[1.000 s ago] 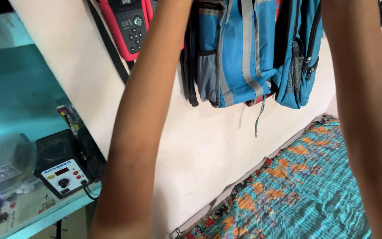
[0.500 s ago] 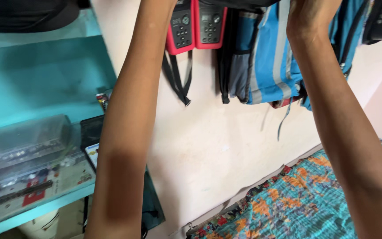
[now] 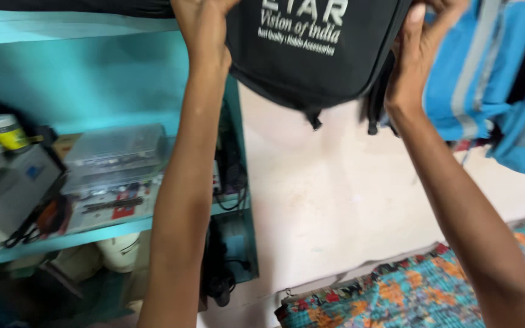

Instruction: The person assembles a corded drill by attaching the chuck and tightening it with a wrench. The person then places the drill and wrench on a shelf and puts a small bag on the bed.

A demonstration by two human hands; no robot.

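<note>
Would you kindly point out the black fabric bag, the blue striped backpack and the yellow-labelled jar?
black fabric bag [image 3: 311, 67], head view, lower front panel.
blue striped backpack [image 3: 457, 91], head view, blue side panel.
yellow-labelled jar [image 3: 8, 135], head view, its label.

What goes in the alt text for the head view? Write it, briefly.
Two raised hands, left hand and right hand, grip a black fabric bag with white lettering against a pale wall. A turquoise shelf with clutter is at left; a blue striped backpack hangs at right.
</note>
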